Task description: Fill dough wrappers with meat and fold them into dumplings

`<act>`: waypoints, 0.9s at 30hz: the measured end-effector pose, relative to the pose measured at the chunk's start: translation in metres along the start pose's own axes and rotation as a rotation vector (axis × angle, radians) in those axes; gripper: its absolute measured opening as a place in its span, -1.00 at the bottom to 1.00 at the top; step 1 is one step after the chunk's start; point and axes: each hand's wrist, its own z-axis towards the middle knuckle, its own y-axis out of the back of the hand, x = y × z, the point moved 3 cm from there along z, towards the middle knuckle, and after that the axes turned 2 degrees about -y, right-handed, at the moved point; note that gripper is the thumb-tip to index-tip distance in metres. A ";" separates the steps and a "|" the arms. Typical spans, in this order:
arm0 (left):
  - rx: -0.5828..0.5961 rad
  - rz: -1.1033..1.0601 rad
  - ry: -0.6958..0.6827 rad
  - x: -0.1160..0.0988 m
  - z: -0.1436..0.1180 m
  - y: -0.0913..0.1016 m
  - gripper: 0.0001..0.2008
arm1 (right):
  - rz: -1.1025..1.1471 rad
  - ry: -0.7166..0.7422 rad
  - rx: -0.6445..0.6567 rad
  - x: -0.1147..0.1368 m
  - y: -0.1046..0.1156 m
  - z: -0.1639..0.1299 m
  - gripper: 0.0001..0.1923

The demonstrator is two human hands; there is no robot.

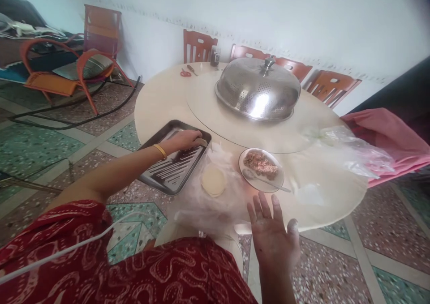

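My left hand [188, 139] reaches into the far right corner of a dark metal baking tray [168, 188]. Its fingers are closed on a small pale dumpling [200, 142], partly hidden by them. Palm up and fingers spread, my right hand [271, 234] is empty, just in front of a plate of minced filling [260, 163]. A spoon [268, 184] rests on that plate. Between tray and plate, round dough wrappers [213, 181] lie on a clear plastic bag [191, 205].
A large perforated steel dome cover [258, 89] stands on the glass turntable [204, 111] of the round table. Red-handled scissors [185, 73] and a dark jar [215, 57] are at the back. Crumpled plastic [356, 154] and pink cloth [393, 134] are at right.
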 end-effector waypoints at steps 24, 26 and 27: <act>0.202 0.087 -0.431 -0.144 -0.076 -0.020 -0.82 | -1.866 0.995 0.438 -0.065 0.007 0.021 -0.73; 0.202 0.086 -0.427 -0.142 -0.075 -0.023 -0.81 | -1.873 0.995 0.440 -0.065 0.007 0.021 -0.75; 0.194 0.088 -0.433 -0.142 -0.075 -0.024 -0.81 | -1.875 0.990 0.444 -0.064 0.008 0.021 -0.75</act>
